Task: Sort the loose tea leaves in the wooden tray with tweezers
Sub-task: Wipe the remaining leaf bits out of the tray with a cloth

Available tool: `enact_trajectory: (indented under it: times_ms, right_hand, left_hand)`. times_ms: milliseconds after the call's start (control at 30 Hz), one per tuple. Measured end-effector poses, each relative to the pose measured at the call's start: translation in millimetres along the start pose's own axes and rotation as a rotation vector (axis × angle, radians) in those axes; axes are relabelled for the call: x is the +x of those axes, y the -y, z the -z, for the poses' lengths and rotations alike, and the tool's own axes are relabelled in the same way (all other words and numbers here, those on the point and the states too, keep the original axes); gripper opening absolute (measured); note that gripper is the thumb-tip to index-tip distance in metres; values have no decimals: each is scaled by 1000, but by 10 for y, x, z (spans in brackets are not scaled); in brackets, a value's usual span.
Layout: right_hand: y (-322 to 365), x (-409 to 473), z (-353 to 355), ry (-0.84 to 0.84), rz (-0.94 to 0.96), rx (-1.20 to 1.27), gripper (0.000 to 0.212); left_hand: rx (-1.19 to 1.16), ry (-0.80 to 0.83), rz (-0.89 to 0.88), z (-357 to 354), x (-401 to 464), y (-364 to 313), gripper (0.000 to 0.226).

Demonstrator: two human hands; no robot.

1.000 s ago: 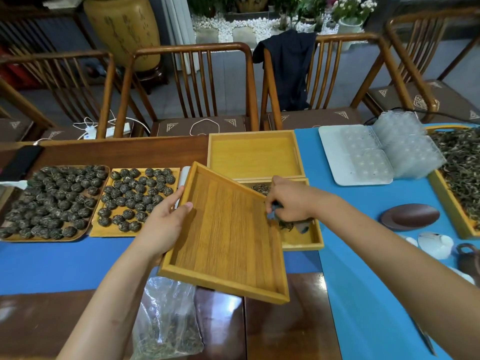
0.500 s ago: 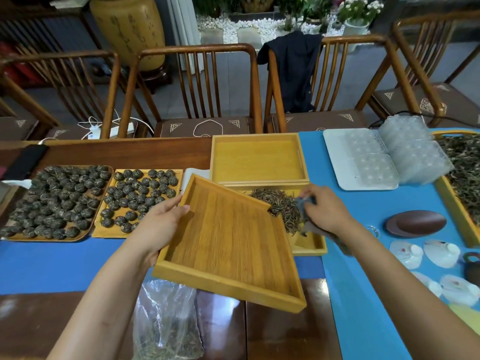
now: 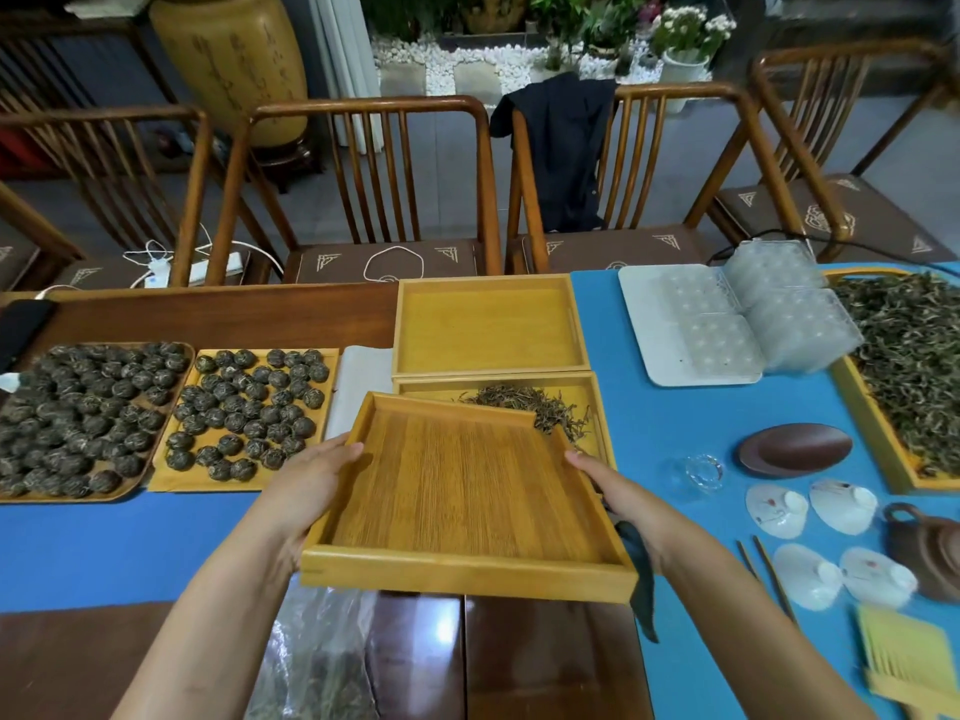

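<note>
Both hands on my empty wooden tray (image 3: 467,491): left hand (image 3: 306,491) grips 9 o'clock edge, right hand (image 3: 618,493) grips 3 o'clock edge; loose tea leaves (image 3: 530,407) at 12.

rolled tea balls (image 3: 244,407), clay teapot (image 3: 924,553), yellow brush (image 3: 909,662)

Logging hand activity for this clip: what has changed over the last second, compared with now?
The right hand left the loose tea in the tray behind and came to the right edge of the held tray, a dark cloth hanging below it. That tray, tilted before, now sits squarer between both hands. The left hand kept its hold on the left edge. The tea balls stayed put.
</note>
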State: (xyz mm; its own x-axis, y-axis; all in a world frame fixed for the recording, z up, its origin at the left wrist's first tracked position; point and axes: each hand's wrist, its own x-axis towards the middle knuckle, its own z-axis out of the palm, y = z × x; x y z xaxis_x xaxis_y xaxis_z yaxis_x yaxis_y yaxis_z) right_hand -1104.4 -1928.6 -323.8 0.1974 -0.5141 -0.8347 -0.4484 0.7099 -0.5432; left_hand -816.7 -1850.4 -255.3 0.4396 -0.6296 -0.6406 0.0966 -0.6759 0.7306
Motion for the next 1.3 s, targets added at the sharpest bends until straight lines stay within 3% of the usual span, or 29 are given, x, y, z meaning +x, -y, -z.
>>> enact_trajectory:
  times_ms: [367,467,600,767,933,1300]
  right_hand:
    - [-32,-35,57,-16,-12,-127,52]
    - [-99,-103,77,-43,30,-79,63]
    - [-180,-262,67,-26,122,58,42]
    - [-523,-396,28,-117,230,32,67]
    - [-864,-561,95,-161,297,53,39]
    - [-1755,-439,217,-167,285,-125,38]
  left_hand:
    - [-138,36,0,-44,-30,150,22]
    - [-154,63,-61,-76,-80,209,30]
    - [-152,155,-178,-79,-138,373,26]
    - [-218,189,-206,-72,-250,765,43]
    - [-213,184,-210,-289,-393,1203,41]
    - [-232,171,-206,-704,-609,2121,40]
